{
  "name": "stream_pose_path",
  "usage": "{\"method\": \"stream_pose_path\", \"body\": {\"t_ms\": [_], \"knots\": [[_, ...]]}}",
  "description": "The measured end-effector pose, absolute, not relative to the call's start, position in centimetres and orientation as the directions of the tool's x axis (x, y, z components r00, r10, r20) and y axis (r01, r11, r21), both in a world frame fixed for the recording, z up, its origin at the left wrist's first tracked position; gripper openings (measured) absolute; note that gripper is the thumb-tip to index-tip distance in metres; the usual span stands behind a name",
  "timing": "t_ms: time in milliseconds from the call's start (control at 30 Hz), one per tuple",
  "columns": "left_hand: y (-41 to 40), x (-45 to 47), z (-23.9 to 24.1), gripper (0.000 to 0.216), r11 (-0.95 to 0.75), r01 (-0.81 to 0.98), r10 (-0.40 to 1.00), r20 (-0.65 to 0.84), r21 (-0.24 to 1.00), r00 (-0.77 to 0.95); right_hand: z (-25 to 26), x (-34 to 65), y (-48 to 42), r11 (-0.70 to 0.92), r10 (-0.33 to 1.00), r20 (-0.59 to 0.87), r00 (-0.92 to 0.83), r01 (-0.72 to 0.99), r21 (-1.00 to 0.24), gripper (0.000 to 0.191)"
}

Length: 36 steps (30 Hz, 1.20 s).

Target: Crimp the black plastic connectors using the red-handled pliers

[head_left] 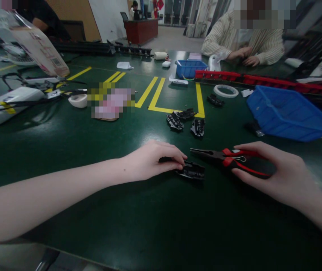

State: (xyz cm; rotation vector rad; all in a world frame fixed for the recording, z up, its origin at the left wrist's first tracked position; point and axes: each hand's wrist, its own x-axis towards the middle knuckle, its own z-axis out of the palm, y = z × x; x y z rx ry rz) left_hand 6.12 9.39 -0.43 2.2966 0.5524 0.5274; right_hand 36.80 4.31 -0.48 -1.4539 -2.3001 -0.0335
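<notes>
My left hand (pixel 152 160) pinches the left end of a black plastic part (pixel 192 171) low over the green table. My right hand (pixel 283 175) is closed around the red handles of a pair of needle-nose pliers (pixel 230 157). The pliers' tips point left, just above and behind the black part, and seem apart from it. Beyond my hands lie more black parts of a similar look: one on the left (pixel 174 121), one on the right (pixel 197 127), and another (pixel 187 113) behind them.
A blue bin (pixel 293 113) stands tilted at right, beside a roll of tape (pixel 225 91). Farther back are a smaller blue bin (pixel 190 68) and long red strips (pixel 220 75). A white device with cables (pixel 14 103) lies at left. Across the table sits a person in a striped sleeve (pixel 218 35).
</notes>
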Motion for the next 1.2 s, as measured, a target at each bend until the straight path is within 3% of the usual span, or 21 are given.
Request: {"method": "stream_pose_path", "body": {"t_ms": [333,600,900,1200], "knots": [[9.3,5.9,0.1,0.011,-0.681,0.253,0.503,0.188,0.687,0.843,-2.1,37.3,5.3,0.416,0.904,0.229,-0.361,0.866,-0.278,0.049],[9.0,5.9,0.0,0.015,-0.672,0.254,0.513,0.191,0.696,0.837,-1.9,37.0,5.0,0.409,0.896,0.272,-0.351,0.890,-0.201,0.051],[9.0,5.6,-0.1,0.022,-0.708,0.237,0.474,0.200,0.665,0.858,0.9,36.1,3.4,0.463,0.815,0.452,-0.363,0.877,-0.130,0.040],[9.2,5.4,-0.6,0.027,-0.776,0.238,0.439,0.228,0.584,0.869,2.3,35.5,1.8,0.533,0.825,0.319,-0.467,0.830,-0.164,0.041]]}}
